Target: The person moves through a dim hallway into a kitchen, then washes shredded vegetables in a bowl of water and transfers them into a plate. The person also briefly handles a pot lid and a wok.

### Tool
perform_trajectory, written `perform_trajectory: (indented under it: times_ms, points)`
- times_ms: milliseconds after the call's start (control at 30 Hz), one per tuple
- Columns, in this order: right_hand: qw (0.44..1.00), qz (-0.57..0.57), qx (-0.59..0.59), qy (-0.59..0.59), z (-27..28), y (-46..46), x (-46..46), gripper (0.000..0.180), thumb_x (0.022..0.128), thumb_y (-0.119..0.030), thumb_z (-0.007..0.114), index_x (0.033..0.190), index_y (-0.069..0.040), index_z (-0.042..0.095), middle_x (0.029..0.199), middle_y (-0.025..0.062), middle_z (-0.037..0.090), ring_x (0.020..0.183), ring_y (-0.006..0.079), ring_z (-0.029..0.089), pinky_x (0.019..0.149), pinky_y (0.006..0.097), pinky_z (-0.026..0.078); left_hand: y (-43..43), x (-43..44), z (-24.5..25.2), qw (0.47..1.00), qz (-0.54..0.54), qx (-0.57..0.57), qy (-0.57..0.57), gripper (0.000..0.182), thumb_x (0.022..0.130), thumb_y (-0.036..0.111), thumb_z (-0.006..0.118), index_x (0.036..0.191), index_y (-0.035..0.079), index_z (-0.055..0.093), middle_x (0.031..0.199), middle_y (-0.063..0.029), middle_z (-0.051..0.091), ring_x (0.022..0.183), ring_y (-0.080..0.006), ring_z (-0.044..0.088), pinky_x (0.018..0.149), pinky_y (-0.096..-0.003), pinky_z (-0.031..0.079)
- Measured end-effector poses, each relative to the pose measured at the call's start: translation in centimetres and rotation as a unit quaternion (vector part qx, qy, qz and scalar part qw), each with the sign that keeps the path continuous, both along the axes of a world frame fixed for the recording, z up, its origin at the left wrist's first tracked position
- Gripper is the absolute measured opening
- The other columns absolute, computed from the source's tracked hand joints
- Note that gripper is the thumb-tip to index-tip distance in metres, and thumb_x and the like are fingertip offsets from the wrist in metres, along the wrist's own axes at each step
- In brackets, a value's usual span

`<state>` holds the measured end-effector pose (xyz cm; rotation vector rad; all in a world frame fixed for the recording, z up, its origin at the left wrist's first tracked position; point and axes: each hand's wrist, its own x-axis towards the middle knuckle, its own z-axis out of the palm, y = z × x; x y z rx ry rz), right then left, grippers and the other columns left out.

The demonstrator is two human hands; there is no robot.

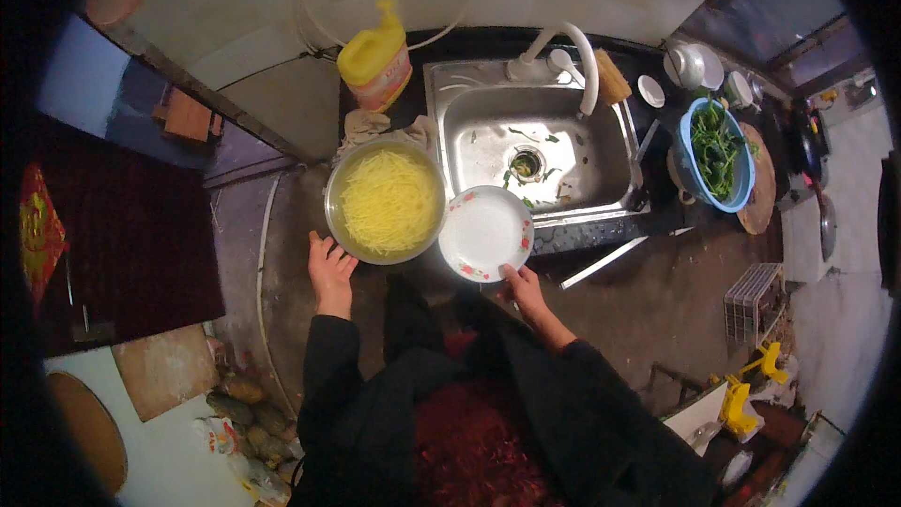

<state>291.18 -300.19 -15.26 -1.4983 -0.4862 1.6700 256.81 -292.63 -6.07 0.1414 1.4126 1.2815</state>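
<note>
My left hand is open, its fingers spread at the lower left side of a round metal bowl. Whether the fingertips touch the bowl is hard to tell. Pale yellow shreds, which look like cut potato, fill the bowl. In my right hand is a white plate with red flowers on its rim, pinched at its near edge. The plate is tilted in front of the sink, and its left edge meets or overlaps the bowl's right side in view.
Green scraps lie around the drain of the steel sink, under a white faucet. A yellow jug and a cloth are at left. Right of the sink, a blue basin of leafy greens stands by a round wooden board.
</note>
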Motion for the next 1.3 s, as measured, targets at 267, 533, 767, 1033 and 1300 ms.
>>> perform_trajectory:
  times_ms: [267, 533, 767, 1033, 1300]
  points:
    - [0.999, -0.03, -0.045, 0.005, 0.5, 1.0, 0.2, 0.035, 0.091, -0.037, 0.059, 0.093, -0.002, 0.059, 0.066, 0.0051, 0.056, 0.051, 0.0168, 0.058, 0.044, 0.0262, 0.042, 0.3, 1.0, -0.8, 0.996, -0.055, 0.051, 0.047, 0.068, 0.093, 0.046, 0.052, 0.14, 0.0, 0.035, 0.139, -0.0142, 0.044, 0.123, -0.024, 0.045, 0.102, -0.04, 0.033]
    - [0.972, -0.004, -0.06, -0.226, 2.7, -1.1, 2.7, 0.033, 0.089, -0.028, 0.061, 0.069, -0.003, 0.053, 0.058, 0.0023, 0.052, 0.051, 0.0102, 0.047, 0.047, 0.0276, 0.039, 0.6, 3.6, 3.6, 0.952, -0.046, 0.112, 0.28, 0.056, 0.096, 0.035, 0.049, 0.139, 0.001, 0.038, 0.141, -0.0103, 0.042, 0.131, -0.0231, 0.038, 0.11, -0.037, 0.025]
    - [0.981, 0.099, 0.112, -0.121, 9.2, 3.4, -1.2, 0.026, 0.094, -0.023, 0.054, 0.083, 0.0, 0.062, 0.068, 0.0025, 0.058, 0.062, 0.0104, 0.054, 0.058, 0.0264, 0.044, 3.9, 4.2, 4.4, 0.971, -0.176, 0.031, 0.161, 0.078, 0.092, 0.06, 0.04, 0.148, 0.009, 0.022, 0.152, -0.0096, 0.025, 0.139, -0.0278, 0.022, 0.111, -0.0458, 0.018]
    - [0.934, 0.189, 0.208, -0.223, 5.1, 14.0, -12.7, 0.045, 0.094, -0.022, 0.051, 0.132, 0.001, 0.045, 0.124, 0.0147, 0.054, 0.116, 0.0246, 0.051, 0.097, 0.0349, 0.041, 7.9, 3.7, 1.4, 0.984, -0.147, -0.017, 0.094, 0.073, 0.091, 0.06, 0.044, 0.14, 0.007, 0.038, 0.138, -0.0101, 0.045, 0.122, -0.0247, 0.044, 0.099, -0.0377, 0.036]
    - [0.986, 0.153, 0.063, -0.02, 0.7, 17.0, -16.1, 0.053, 0.081, -0.002, 0.053, 0.133, -0.005, 0.043, 0.121, 0.0137, 0.054, 0.109, 0.0246, 0.054, 0.092, 0.0359, 0.045, 8.0, 4.9, -2.5, 0.99, -0.13, -0.034, -0.043, 0.07, 0.091, 0.057, 0.049, 0.139, 0.006, 0.04, 0.137, -0.0102, 0.048, 0.118, -0.0237, 0.05, 0.096, -0.0363, 0.041]
